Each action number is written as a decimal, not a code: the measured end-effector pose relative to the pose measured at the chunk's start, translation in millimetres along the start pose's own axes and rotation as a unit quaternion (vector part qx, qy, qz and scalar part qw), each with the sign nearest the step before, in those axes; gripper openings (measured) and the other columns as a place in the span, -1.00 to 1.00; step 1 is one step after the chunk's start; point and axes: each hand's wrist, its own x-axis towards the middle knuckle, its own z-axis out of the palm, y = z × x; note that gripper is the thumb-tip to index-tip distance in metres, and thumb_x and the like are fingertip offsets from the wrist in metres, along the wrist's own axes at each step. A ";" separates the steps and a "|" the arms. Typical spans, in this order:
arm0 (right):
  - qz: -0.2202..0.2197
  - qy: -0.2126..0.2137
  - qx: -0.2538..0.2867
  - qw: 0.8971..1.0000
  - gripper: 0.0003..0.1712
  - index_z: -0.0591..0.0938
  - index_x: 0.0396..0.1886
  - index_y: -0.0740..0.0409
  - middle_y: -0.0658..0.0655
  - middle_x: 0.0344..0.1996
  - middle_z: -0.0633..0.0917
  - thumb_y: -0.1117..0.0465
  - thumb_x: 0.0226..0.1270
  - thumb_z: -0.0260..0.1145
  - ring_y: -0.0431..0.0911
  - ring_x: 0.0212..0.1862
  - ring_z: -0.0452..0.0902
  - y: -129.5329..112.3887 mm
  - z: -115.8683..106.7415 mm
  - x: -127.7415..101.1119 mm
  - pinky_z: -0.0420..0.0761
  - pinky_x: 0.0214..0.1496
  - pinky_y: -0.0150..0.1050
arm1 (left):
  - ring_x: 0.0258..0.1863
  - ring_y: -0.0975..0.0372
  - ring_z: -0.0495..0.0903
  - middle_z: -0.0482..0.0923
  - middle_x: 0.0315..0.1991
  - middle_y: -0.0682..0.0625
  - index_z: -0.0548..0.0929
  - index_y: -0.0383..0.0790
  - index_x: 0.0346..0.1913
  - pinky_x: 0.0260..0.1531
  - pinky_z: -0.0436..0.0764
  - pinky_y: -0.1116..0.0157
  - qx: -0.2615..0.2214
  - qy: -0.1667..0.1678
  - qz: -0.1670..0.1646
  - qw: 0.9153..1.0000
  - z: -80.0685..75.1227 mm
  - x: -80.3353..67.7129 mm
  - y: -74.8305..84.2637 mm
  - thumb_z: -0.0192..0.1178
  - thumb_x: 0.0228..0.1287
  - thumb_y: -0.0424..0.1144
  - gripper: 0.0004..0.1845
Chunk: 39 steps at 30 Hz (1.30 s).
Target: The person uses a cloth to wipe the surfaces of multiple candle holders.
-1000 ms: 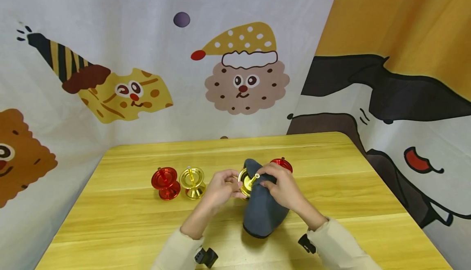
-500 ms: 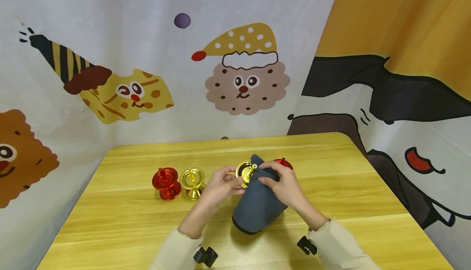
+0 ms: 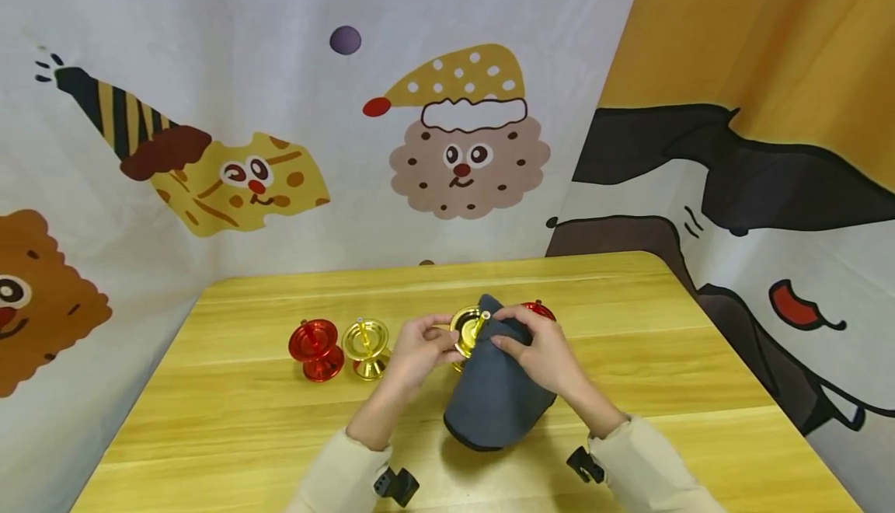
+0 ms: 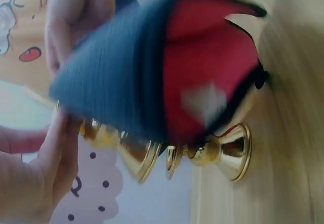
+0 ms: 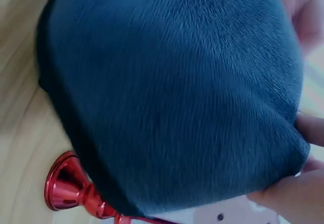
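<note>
My left hand (image 3: pixel 421 348) holds a gold candle holder (image 3: pixel 464 325) by its rim, its dish and central spike tilted up. My right hand (image 3: pixel 537 347) pinches a dark grey-blue cloth (image 3: pixel 495 398) close beside the spike. The cloth hangs over the right side of the holder and covers part of it. In the left wrist view the cloth (image 4: pixel 109 70) shows a red underside with a white patch, blurred, and the gold foot of the held holder (image 4: pixel 137 158) sticks out below. The right wrist view is mostly filled by the cloth (image 5: pixel 177 102).
A red candle holder (image 3: pixel 316 351) and a gold one (image 3: pixel 367 348) stand on the wooden table (image 3: pixel 231 435) to the left. Another red one (image 3: pixel 538 308) is partly hidden behind my right hand. A cartoon-printed curtain (image 3: pixel 280 15) hangs behind the table.
Over the last second the cloth's lower end has swung left and its top has shifted slightly right. The gold holder has risen a little, and both hands keep their grip.
</note>
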 end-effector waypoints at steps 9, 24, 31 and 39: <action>-0.006 0.008 -0.053 0.999 -0.68 0.60 -0.19 0.26 0.19 -0.20 0.60 0.45 -0.01 0.40 0.08 -0.08 0.51 -3.3 11.3 -8.3 0.55 -0.06 0.01 | -0.46 0.22 0.54 0.46 -0.38 -0.18 0.45 -0.57 0.06 -0.44 0.65 0.38 0.056 0.012 0.044 0.997 6.5 -4.7 -3.7 0.05 0.24 -0.52 -0.68; -0.112 -0.011 -0.042 0.993 -0.66 0.66 -0.27 0.14 0.11 -0.19 0.65 0.56 -0.04 0.35 0.02 -0.08 0.55 5.3 -12.5 5.2 0.59 -0.12 -0.09 | -0.46 0.22 0.56 0.46 -0.30 -0.22 0.37 -0.62 0.07 -0.31 0.66 0.30 0.007 -0.076 -0.003 0.997 -4.4 -4.1 4.0 -0.01 0.29 -0.52 -0.68; -0.096 0.025 0.033 0.995 -0.65 0.65 -0.23 0.17 0.13 -0.17 0.64 0.59 0.02 0.29 0.01 -0.09 0.55 11.7 -30.2 2.1 0.61 -0.19 -0.27 | -0.41 0.20 0.55 0.45 -0.25 -0.24 0.33 -0.69 0.03 -0.25 0.64 0.33 -0.073 -0.025 -0.002 0.997 -20.2 -3.6 13.2 -0.09 0.33 -0.52 -0.72; -0.105 -0.027 0.061 0.992 -0.63 0.66 -0.25 0.19 0.23 -0.07 0.60 0.64 -0.03 0.27 0.07 0.01 0.49 23.0 -23.7 -7.4 0.60 -0.10 -0.31 | -0.39 0.22 0.58 0.50 -0.30 -0.18 0.38 -0.69 -0.07 -0.25 0.62 0.39 -0.128 0.007 0.003 0.992 -25.7 -3.4 23.6 -0.09 0.32 -0.52 -0.77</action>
